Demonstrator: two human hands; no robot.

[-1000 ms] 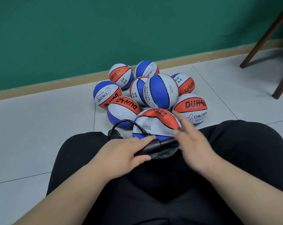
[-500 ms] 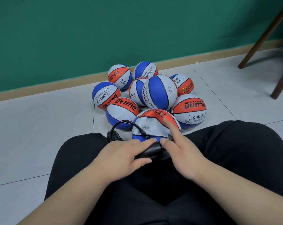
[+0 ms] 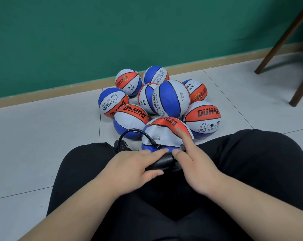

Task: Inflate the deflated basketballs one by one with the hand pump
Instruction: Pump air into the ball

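I see the limp ball (image 3: 164, 134) on the floor (image 3: 43, 136) between the knees, touching the pile of round balls (image 3: 171, 98). The left hand (image 3: 131, 166) clamps the black pump (image 3: 162, 161), its hose (image 3: 128, 132) looping to the ball. The right hand (image 3: 197, 171) lays a straight forefinger (image 3: 183, 136) on the ball. I cannot tell how its other fingers lie.

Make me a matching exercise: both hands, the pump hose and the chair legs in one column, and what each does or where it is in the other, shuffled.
Column 1
1. left hand
2. right hand
3. hose
4. chair legs

Column 2
A. loops over to the wrinkled ball
B. stand at the upper right of the view
C. grips the black pump
D. forefinger lies on the ball's orange panel

Pairs: 1-C, 2-D, 3-A, 4-B
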